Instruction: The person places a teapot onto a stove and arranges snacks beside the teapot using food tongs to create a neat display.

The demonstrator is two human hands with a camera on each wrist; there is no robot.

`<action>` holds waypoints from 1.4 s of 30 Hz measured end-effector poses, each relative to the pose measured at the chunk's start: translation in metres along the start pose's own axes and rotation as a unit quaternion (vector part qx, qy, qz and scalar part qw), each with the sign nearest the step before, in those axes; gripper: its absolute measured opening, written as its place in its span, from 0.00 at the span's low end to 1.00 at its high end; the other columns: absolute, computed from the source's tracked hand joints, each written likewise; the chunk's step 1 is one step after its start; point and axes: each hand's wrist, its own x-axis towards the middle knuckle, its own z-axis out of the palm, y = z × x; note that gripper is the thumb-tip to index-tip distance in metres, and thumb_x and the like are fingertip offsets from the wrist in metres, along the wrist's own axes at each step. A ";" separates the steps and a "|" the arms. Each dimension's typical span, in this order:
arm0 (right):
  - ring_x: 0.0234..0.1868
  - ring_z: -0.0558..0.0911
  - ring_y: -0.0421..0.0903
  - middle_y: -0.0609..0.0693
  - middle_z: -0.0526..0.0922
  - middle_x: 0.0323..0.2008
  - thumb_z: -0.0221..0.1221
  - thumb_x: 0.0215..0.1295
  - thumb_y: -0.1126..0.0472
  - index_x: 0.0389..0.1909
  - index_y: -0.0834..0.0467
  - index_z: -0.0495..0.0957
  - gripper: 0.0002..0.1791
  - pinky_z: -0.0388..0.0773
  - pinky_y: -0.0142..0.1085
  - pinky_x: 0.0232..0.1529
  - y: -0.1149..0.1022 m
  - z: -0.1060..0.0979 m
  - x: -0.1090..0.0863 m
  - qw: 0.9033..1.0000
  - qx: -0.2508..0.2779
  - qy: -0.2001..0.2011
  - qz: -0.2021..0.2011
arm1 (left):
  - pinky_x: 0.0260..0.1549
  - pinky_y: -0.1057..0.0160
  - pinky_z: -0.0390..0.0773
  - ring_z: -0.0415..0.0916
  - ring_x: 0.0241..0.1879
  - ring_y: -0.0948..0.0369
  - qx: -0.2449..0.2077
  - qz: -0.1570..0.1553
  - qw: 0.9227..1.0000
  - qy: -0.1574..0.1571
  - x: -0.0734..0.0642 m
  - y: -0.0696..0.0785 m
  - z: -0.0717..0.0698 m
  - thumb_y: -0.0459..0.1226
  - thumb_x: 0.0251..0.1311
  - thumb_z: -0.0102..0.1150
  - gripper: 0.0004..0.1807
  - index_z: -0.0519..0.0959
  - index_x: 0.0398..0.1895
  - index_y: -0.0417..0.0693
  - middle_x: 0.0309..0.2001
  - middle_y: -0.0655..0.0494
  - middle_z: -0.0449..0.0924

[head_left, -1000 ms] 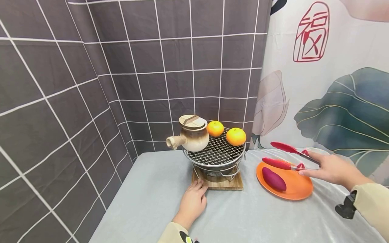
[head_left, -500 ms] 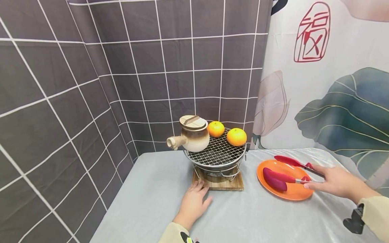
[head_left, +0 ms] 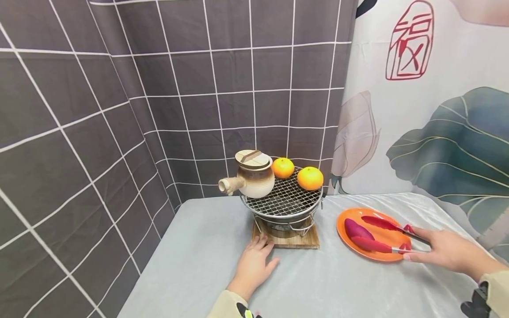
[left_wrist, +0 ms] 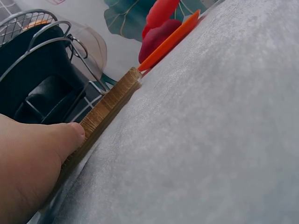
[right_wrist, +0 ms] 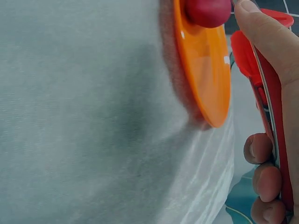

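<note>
My right hand [head_left: 453,251] grips a pair of red-tipped tongs [head_left: 375,245], with fingers curled round the handles in the right wrist view. The two tong arms stand apart above an orange plate [head_left: 391,255]. A purple sweet potato [head_left: 355,229] lies at the plate's left; the near red tip overlaps its lower end in the head view. Whether they touch, I cannot tell. My left hand [head_left: 251,267] rests at the front left edge of a wooden board [head_left: 296,242] under a grill. Its thumb lies against the board's edge in the left wrist view.
On the board stands a round grill [head_left: 288,201] with a wire mesh top. It bears a clay pot [head_left: 257,182] with a wooden lid and side handle, plus two oranges [head_left: 310,178]. A grey cloth [head_left: 191,265] covers the table; a dark gridded curtain [head_left: 191,110] hangs behind.
My right hand has moved right and down with the tongs, bringing their tips lower over the plate beside the sweet potato. My left thumb has spread out slightly; that hand stays at the board.
</note>
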 end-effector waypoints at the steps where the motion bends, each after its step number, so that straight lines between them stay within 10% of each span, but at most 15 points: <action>1: 0.44 0.84 0.63 0.73 0.82 0.49 0.62 0.59 0.33 0.63 0.76 0.70 0.51 0.83 0.62 0.39 0.000 0.001 -0.001 1.000 -0.004 0.003 -0.004 | 0.66 0.50 0.72 0.75 0.63 0.44 0.000 0.000 1.000 0.001 0.000 0.000 0.000 0.53 0.62 0.65 0.26 0.84 0.58 0.48 0.61 0.45 0.80; 21: 0.38 0.84 0.57 0.69 0.84 0.44 0.60 0.60 0.29 0.62 0.73 0.73 0.51 0.84 0.60 0.34 -0.004 0.006 -0.008 0.999 -0.021 -0.020 0.028 | 0.65 0.50 0.73 0.77 0.62 0.45 -0.002 -0.006 1.000 0.013 -0.001 0.002 0.002 0.46 0.61 0.65 0.22 0.85 0.56 0.47 0.60 0.45 0.81; 42: 0.29 0.81 0.51 0.53 0.82 0.24 0.64 0.58 0.32 0.65 0.71 0.71 0.50 0.81 0.50 0.27 -0.016 -0.071 -0.004 0.994 -0.075 0.078 0.005 | 0.63 0.48 0.75 0.77 0.61 0.44 -0.023 -0.015 0.999 0.024 -0.001 0.003 -0.004 0.42 0.62 0.63 0.19 0.85 0.54 0.45 0.59 0.45 0.82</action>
